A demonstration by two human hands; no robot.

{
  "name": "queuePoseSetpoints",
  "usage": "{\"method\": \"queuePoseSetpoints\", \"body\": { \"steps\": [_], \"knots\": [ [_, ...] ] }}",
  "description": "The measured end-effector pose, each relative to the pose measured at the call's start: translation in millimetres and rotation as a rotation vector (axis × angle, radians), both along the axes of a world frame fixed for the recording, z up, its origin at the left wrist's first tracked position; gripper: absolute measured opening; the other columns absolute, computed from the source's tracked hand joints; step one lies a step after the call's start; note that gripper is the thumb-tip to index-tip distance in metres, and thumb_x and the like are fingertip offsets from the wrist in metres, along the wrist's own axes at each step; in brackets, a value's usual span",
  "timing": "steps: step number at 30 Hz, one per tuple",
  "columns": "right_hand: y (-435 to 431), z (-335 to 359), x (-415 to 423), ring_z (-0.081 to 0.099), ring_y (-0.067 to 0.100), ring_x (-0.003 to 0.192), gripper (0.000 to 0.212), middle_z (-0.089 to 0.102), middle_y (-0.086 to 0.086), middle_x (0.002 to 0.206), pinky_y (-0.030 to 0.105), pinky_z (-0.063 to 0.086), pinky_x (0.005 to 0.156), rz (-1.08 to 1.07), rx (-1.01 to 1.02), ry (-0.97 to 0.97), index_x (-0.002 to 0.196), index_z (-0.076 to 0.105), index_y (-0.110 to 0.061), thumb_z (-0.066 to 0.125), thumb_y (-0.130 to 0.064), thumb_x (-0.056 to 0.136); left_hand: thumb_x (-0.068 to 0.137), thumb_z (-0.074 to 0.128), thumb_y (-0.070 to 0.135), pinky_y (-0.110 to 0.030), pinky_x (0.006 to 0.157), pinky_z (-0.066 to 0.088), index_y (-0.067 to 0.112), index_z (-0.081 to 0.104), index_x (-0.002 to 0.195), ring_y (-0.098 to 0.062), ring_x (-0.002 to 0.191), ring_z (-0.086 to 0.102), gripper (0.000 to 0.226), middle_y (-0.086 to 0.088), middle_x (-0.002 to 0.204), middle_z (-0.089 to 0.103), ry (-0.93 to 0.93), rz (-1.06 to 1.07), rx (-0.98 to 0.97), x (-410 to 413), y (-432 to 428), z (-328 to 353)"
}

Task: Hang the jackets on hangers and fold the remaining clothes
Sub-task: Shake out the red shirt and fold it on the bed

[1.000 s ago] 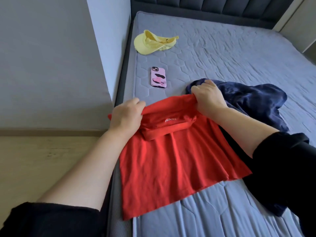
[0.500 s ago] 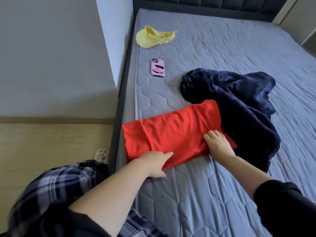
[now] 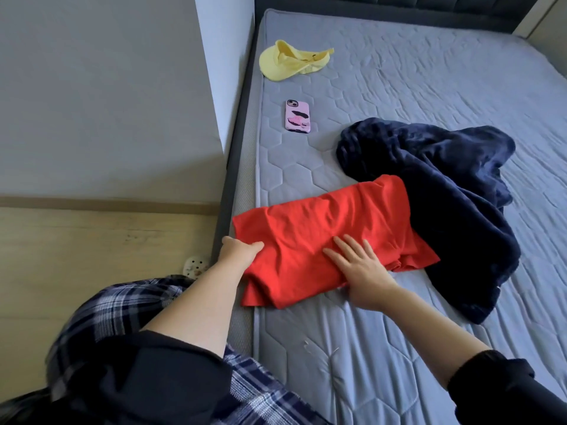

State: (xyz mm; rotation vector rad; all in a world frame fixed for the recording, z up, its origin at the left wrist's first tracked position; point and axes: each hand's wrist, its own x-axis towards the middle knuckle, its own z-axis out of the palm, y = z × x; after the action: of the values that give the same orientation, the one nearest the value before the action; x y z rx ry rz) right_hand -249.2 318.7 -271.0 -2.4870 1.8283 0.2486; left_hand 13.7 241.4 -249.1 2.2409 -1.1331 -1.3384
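The left grip [image 3: 239, 251] pinches the near-left edge of the red shirt [image 3: 322, 228], thumb on top and fingers tucked under the cloth. The shirt lies between the two grips at the edge of the bed [image 3: 399, 348], doubled into a rough band, wrinkled, with a loose hem sticking out on its right. The right grip [image 3: 359, 268] lies flat on it, fingers straight and spread, pressing and holding nothing. I judge this fold about half made: another turn across the width seems needed. Beyond and to the right of the right grip, touching the shirt, a dark blue garment [image 3: 445, 185] lies in an unfolded heap; whether it is a jacket I cannot tell. Well beyond the left grip lie a phone [image 3: 297, 115] and a yellow cap [image 3: 291, 61]. No hanger, basket or drawer shows, so nothing is stowed in one.
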Motion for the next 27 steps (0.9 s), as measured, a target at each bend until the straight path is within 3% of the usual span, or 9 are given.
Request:
{"method": "queuePoseSetpoints", "body": {
  "steps": [2,7,11,14,17,19,23,25,27],
  "knots": [
    [-1,-9,8,0.007,0.029,0.147,0.094,0.009,0.008,0.16,0.051,0.0,0.116,0.031,0.045,0.108,0.152,0.013,-0.026,0.065,-0.028,0.075,0.08,0.073,0.038,-0.04,0.094,0.048,0.0,0.046,0.129,-0.034,0.114,0.056,0.069,-0.019,0.129,0.055,0.086,0.016,0.069,1,3,-2],
    [-1,-7,18,0.048,0.033,0.129,0.081,0.052,0.015,0.138,0.055,0.031,0.107,-0.03,-0.103,0.069,0.138,0.049,-0.013,0.078,-0.011,0.063,0.077,0.076,0.039,-0.03,0.081,0.041,0.006,0.056,0.127,-0.026,0.106,0.057,0.063,-0.009,0.125,0.059,0.188,-0.022,0.105,4,4,-3],
    [2,-8,28,0.032,0.031,0.14,0.073,0.037,0.016,0.149,0.051,0.022,0.114,-0.092,-0.026,0.055,0.147,0.032,-0.011,0.064,-0.011,0.081,0.078,0.075,0.016,-0.031,0.084,0.043,0.004,0.061,0.12,-0.026,0.107,0.06,0.046,-0.012,0.12,0.064,0.332,0.009,0.054,1,4,6],
    [-2,6,37,0.035,0.027,0.137,0.06,0.04,0.01,0.146,0.046,0.031,0.109,-0.154,-0.046,0.005,0.145,0.035,-0.011,0.051,-0.009,0.087,0.079,0.068,0.007,-0.036,0.082,0.048,0.003,0.066,0.099,-0.032,0.098,0.064,0.021,-0.018,0.106,0.067,0.136,-0.018,-0.187,9,-4,22],
    [-7,30,63,0.057,0.032,0.11,0.047,0.058,0.009,0.123,0.041,0.052,0.074,-0.107,-0.21,-0.152,0.125,0.055,-0.009,0.047,-0.001,0.08,0.081,0.059,0.007,-0.034,0.067,0.038,0.013,0.047,0.074,-0.036,0.091,0.061,0.016,-0.018,0.097,0.065,-0.152,-0.021,-0.437,31,-19,40],
    [-11,40,86,0.058,0.031,0.102,0.042,0.057,0.007,0.122,0.04,0.052,0.063,-0.013,-0.213,-0.163,0.122,0.055,-0.012,0.045,-0.005,0.081,0.083,0.056,0.008,-0.034,0.067,0.036,0.014,0.046,0.088,-0.036,0.096,0.059,0.013,-0.015,0.103,0.063,-0.337,-0.058,-0.463,45,-26,44],
    [-16,37,102,0.047,0.024,0.124,0.052,0.039,-0.002,0.145,0.039,0.048,0.092,0.053,0.172,-0.197,0.137,0.042,-0.02,0.056,-0.027,0.088,0.086,0.056,0.015,-0.043,0.097,0.038,0.023,0.027,0.143,-0.031,0.126,0.039,0.065,-0.01,0.139,0.04,-0.696,-0.35,-0.417,40,-20,31],
    [-20,36,89,0.042,0.02,0.132,0.053,0.039,0.0,0.148,0.031,0.037,0.105,-0.025,0.215,-0.349,0.137,0.046,-0.018,0.06,-0.034,0.089,0.088,0.057,0.028,-0.043,0.109,0.03,0.023,0.019,0.149,-0.03,0.136,0.027,0.072,-0.009,0.15,0.029,-0.711,-0.587,-0.556,19,-10,19],
    [-23,38,72,0.047,0.023,0.127,0.038,0.052,0.007,0.137,0.022,0.03,0.105,-0.147,0.035,-0.55,0.125,0.058,-0.009,0.061,-0.021,0.089,0.092,0.049,0.039,-0.046,0.115,0.018,0.026,0.013,0.152,-0.027,0.144,0.012,0.071,-0.006,0.158,0.015,-0.654,-0.799,-0.575,-5,0,7]
  ]
}}
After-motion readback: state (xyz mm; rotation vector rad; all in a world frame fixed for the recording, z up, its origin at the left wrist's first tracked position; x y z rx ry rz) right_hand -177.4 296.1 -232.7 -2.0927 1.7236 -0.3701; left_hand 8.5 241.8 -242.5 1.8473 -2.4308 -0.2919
